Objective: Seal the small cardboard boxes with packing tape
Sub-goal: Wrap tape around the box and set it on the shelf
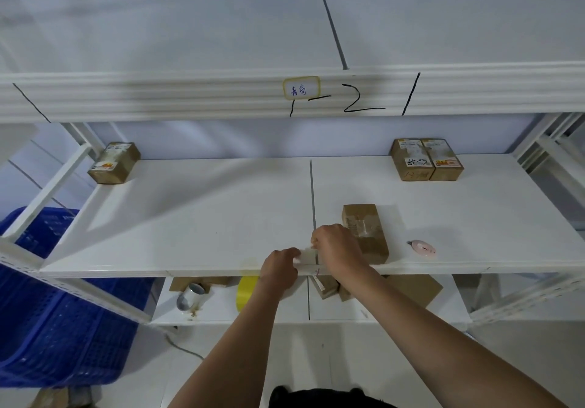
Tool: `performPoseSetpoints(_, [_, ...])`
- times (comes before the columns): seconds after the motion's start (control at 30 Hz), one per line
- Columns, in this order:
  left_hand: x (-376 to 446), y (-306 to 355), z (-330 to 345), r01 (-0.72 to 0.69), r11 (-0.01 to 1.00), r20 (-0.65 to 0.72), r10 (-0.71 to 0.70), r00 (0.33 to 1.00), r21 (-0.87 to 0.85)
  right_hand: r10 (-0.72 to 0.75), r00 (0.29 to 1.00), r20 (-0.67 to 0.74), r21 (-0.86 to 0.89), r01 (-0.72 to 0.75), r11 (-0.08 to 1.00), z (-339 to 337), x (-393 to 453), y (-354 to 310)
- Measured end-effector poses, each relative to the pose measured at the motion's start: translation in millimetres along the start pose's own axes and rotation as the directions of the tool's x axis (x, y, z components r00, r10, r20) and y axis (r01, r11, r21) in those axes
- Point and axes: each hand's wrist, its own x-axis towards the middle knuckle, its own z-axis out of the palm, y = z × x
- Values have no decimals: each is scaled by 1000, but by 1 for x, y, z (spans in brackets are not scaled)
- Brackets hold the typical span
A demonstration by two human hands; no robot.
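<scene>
Both hands pinch a pale strip of clear packing tape (pixel 306 255): left hand (pixel 280 265) and right hand (pixel 335 249) draw it taut just left of the small brown cardboard box (pixel 365 233) on the white shelf (pixel 196 217).

Risk: the slack strip may fold onto itself. The shelf's front edge lies close below the box; open room extends left of it. A pink cutter (pixel 422 247) lies to its right.

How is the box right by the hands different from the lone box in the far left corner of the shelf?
The near box lies at the shelf's front edge beside the right hand; the corner box sits at the back, untouched. The near box shows a clear tape patch on top; the corner box carries a printed label. Both are small brown cardboard.
</scene>
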Motion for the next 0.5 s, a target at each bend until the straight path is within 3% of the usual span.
performPoseSetpoints(0.1, [0,0,0,-1,1000,-23,1,1000,-27,-44,986,-162,91,60,994,-29,9,-8])
performPoseSetpoints(0.17, [-1,5,-5,79,971,-44,-91,995,-225,-76,976,-203,160,110,981,-59,21,-12])
performPoseSetpoints(0.2, [-1,7,-11,163,884,-33,-198,980,-439,-82,983,-167,223,118,968,-73,25,-12])
performPoseSetpoints(0.23, [0,11,-19,262,691,53,-308,950,-674,-81,990,-113,288,110,951,-84,27,-11])
performPoseSetpoints(0.27, [0,15,-27,348,420,215,-332,919,-838,-83,994,-66,334,101,937,-92,26,-7])
performPoseSetpoints(0.3, [-2,20,-37,417,128,375,-259,890,-900,-87,995,-38,368,95,925,-96,24,-2])
performPoseSetpoints(0.33, [-4,23,-47,466,-89,474,-141,869,-880,-93,995,-24,383,95,919,-97,21,3])
performPoseSetpoints(0.37, [-6,25,-55,501,-212,516,-21,856,-839,-101,995,-16,387,99,917,-94,18,9])
performPoseSetpoints(0.4, [-8,27,-61,528,-252,526,82,847,-811,-107,994,-7,385,102,917,-92,15,14])
performPoseSetpoints(0.5, [-9,38,-67,576,-180,540,212,814,-797,-108,994,12,378,96,921,-83,10,26])
